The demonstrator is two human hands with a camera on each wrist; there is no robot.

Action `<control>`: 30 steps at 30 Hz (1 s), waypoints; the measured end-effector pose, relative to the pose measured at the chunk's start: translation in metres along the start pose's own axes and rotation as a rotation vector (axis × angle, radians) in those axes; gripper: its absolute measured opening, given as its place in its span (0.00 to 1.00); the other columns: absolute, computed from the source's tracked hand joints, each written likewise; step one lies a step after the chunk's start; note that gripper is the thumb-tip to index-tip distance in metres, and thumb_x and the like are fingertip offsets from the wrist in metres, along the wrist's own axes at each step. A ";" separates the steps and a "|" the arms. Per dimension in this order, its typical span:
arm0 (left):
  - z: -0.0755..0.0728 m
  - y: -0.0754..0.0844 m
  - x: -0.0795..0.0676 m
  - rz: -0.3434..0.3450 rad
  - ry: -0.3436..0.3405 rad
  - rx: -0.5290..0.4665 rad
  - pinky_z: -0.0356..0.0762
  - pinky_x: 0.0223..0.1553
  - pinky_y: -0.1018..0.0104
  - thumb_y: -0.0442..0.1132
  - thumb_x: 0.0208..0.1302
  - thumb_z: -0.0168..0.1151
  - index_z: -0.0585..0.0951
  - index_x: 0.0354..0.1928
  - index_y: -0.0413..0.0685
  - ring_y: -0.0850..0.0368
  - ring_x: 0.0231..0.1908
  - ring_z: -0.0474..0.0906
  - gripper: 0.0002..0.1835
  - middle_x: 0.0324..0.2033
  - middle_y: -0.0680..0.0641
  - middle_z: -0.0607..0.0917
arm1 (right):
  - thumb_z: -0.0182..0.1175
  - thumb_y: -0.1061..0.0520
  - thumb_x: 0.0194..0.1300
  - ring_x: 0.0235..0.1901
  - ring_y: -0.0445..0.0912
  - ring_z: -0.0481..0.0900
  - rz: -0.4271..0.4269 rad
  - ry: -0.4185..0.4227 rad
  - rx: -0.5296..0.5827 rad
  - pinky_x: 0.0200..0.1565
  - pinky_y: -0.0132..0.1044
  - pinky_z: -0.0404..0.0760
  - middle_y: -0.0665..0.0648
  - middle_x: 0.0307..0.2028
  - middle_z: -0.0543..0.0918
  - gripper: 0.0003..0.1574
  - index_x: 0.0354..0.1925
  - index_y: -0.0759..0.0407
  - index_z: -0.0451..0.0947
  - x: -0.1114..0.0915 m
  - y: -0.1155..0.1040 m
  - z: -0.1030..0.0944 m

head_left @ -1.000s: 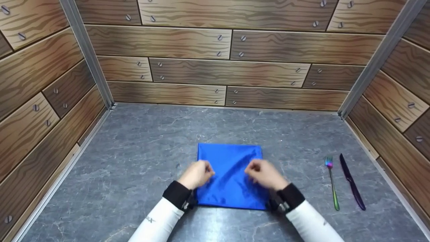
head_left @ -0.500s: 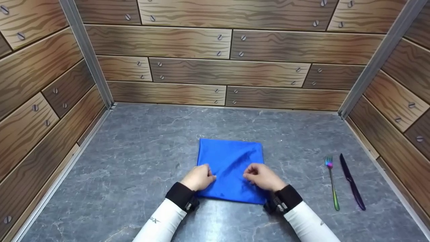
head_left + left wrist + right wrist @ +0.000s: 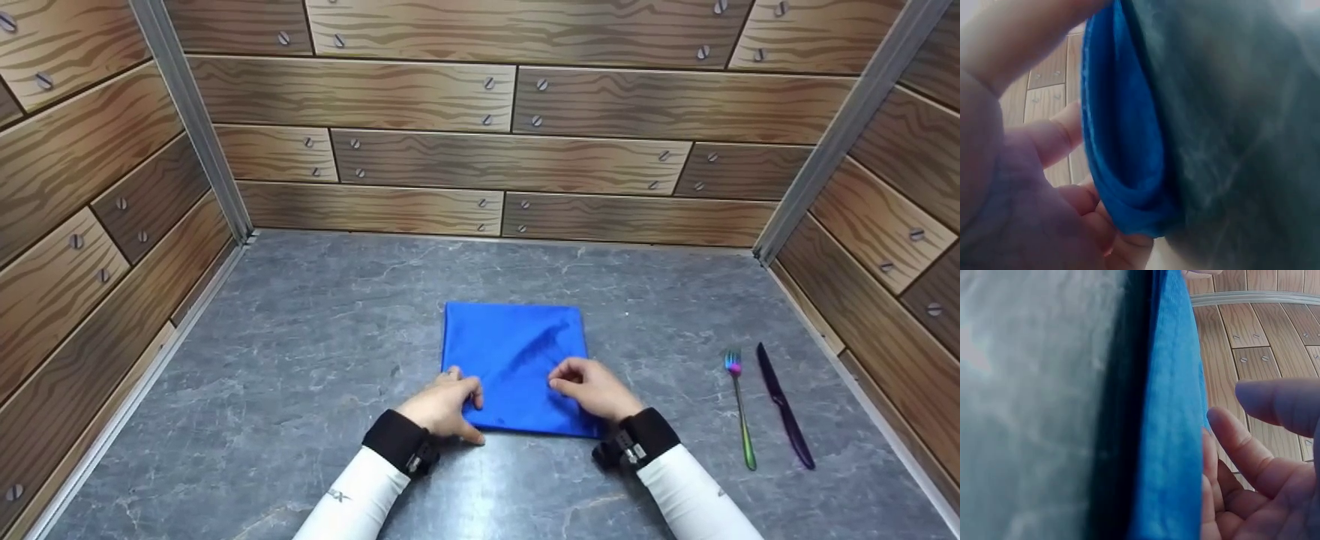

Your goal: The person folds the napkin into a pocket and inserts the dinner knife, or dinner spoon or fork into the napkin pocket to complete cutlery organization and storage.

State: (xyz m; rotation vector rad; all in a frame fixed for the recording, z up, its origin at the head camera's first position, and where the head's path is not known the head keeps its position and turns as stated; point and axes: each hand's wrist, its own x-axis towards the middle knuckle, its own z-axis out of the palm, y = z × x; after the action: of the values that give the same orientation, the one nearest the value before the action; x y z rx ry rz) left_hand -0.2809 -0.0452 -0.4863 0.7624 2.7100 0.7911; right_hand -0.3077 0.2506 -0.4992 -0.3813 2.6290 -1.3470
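Observation:
A folded blue cloth (image 3: 510,337) lies as a rough square on the grey tabletop, a dark crease running diagonally across it. My left hand (image 3: 448,403) is at its near left corner, thumb and fingers spread apart, the thumb by the front edge. In the left wrist view the folded layers of the cloth (image 3: 1137,140) show a rounded end beside the fingers. Over the right part of the cloth is my right hand (image 3: 600,390), fingers loosely bent. The right wrist view shows a gap between thumb (image 3: 1280,402) and index finger, with the other fingers close to the cloth's edge.
To the right lie a rainbow-coloured fork (image 3: 739,409) and a dark purple knife (image 3: 784,405), side by side. Wood-patterned walls (image 3: 420,157) with grey metal corner posts enclose the tabletop (image 3: 322,322) at the back and both sides.
The cloth has shifted away from me on the table. My left hand has spread its thumb from its fingers at the near left corner; the right hand has barely moved.

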 end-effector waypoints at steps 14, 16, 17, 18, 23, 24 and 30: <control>0.002 0.006 -0.001 0.082 0.062 0.145 0.73 0.44 0.60 0.40 0.57 0.79 0.83 0.41 0.50 0.55 0.38 0.68 0.13 0.36 0.50 0.71 | 0.66 0.57 0.72 0.37 0.40 0.78 0.026 0.008 -0.002 0.42 0.31 0.76 0.59 0.40 0.88 0.09 0.43 0.64 0.84 0.000 0.000 0.000; 0.002 0.006 -0.001 0.084 0.062 0.164 0.73 0.44 0.60 0.41 0.59 0.77 0.83 0.40 0.51 0.55 0.38 0.68 0.12 0.36 0.50 0.71 | 0.66 0.57 0.72 0.37 0.39 0.78 0.015 0.006 -0.004 0.42 0.30 0.76 0.59 0.40 0.88 0.09 0.43 0.64 0.84 -0.001 0.000 0.000; 0.003 0.006 -0.001 0.085 0.064 0.171 0.73 0.43 0.60 0.41 0.60 0.77 0.83 0.40 0.51 0.55 0.37 0.69 0.11 0.36 0.50 0.72 | 0.66 0.57 0.72 0.37 0.39 0.78 0.004 0.004 -0.009 0.42 0.29 0.76 0.60 0.40 0.88 0.10 0.43 0.64 0.84 -0.001 0.000 0.001; 0.003 0.006 -0.001 0.087 0.066 0.176 0.73 0.43 0.60 0.41 0.61 0.76 0.83 0.40 0.51 0.55 0.37 0.68 0.10 0.36 0.50 0.72 | 0.66 0.57 0.71 0.37 0.38 0.78 -0.010 0.001 -0.016 0.43 0.29 0.76 0.60 0.40 0.87 0.10 0.43 0.64 0.84 -0.002 -0.001 0.001; 0.003 0.005 0.000 0.089 0.072 0.167 0.71 0.43 0.61 0.41 0.68 0.71 0.82 0.39 0.51 0.56 0.36 0.66 0.06 0.35 0.52 0.70 | 0.72 0.52 0.66 0.41 0.43 0.80 -0.095 -0.064 -0.115 0.47 0.33 0.79 0.61 0.42 0.86 0.17 0.45 0.63 0.83 -0.009 -0.009 0.006; 0.003 0.004 0.000 0.089 0.072 0.159 0.70 0.43 0.62 0.41 0.69 0.70 0.82 0.40 0.50 0.57 0.36 0.65 0.06 0.35 0.52 0.70 | 0.74 0.50 0.64 0.43 0.44 0.80 -0.111 -0.080 -0.155 0.49 0.35 0.79 0.60 0.43 0.85 0.20 0.46 0.62 0.83 -0.011 -0.011 0.008; 0.002 0.003 0.000 0.087 0.079 0.115 0.70 0.42 0.61 0.40 0.72 0.66 0.79 0.41 0.48 0.56 0.37 0.65 0.05 0.34 0.51 0.69 | 0.84 0.45 0.46 0.49 0.48 0.71 -0.192 -0.112 -0.435 0.51 0.46 0.76 0.54 0.47 0.79 0.34 0.49 0.55 0.84 -0.023 -0.028 0.018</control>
State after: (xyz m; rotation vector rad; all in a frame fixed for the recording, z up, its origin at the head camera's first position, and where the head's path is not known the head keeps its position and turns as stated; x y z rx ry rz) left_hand -0.2791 -0.0417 -0.4866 0.8976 2.8306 0.7022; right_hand -0.2771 0.2276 -0.4864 -0.7583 2.8314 -0.7542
